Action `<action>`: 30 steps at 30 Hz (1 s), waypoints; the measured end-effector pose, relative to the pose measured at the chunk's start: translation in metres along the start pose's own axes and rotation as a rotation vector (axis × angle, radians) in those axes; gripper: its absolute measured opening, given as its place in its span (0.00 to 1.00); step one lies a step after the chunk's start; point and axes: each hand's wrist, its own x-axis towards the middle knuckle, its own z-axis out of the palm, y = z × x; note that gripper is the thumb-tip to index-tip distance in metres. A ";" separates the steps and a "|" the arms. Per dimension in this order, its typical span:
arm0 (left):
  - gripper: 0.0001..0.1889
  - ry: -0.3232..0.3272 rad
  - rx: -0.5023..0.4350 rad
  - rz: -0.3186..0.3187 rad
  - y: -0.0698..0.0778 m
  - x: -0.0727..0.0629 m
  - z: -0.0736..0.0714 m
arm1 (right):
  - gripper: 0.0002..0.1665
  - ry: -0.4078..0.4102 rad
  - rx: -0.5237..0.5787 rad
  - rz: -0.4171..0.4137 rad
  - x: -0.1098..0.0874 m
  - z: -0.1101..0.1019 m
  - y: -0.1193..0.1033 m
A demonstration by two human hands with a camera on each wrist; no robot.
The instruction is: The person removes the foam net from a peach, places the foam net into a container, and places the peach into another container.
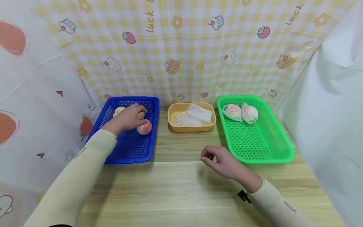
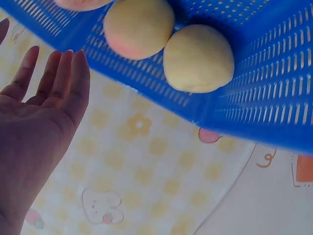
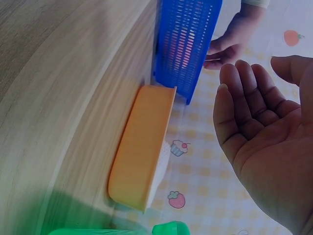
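Note:
My left hand (image 1: 128, 118) reaches over the blue basket (image 1: 124, 148), fingers bent loosely downward above the fruit. Just beneath its fingertips lies a pink peach (image 1: 144, 127); a second peach (image 1: 140, 115) is partly covered by the fingers. A paler yellow peach (image 1: 118, 110) sits behind the hand. In the left wrist view the left palm (image 2: 34, 122) holds nothing, and two yellowish peaches (image 2: 198, 58) rest side by side in the basket. My right hand (image 1: 222, 161) hovers over the table with relaxed, slightly curled fingers, its palm (image 3: 274, 132) bare in the right wrist view.
A small yellow tray (image 1: 192, 128) at the middle back contains white foam net sleeves (image 1: 195, 116). To the right stands a green basket (image 1: 249, 151) with two peaches in foam nets (image 1: 249, 113). A checked cloth (image 1: 193, 47) hangs behind the wooden table (image 1: 170, 189).

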 end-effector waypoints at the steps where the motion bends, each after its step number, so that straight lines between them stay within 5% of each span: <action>1: 0.28 0.007 -0.007 -0.003 0.002 -0.002 -0.002 | 0.03 -0.001 0.001 -0.001 0.000 0.000 0.000; 14: 0.24 0.085 0.000 0.050 0.014 -0.012 -0.010 | 0.04 -0.003 0.003 0.009 -0.002 -0.001 0.000; 22: 0.18 0.113 -0.066 0.019 0.022 -0.015 -0.011 | 0.05 -0.006 0.004 0.003 -0.002 -0.001 0.002; 30: 0.16 0.162 -0.130 0.036 0.057 -0.029 -0.003 | 0.04 -0.009 0.010 0.005 -0.002 0.000 0.003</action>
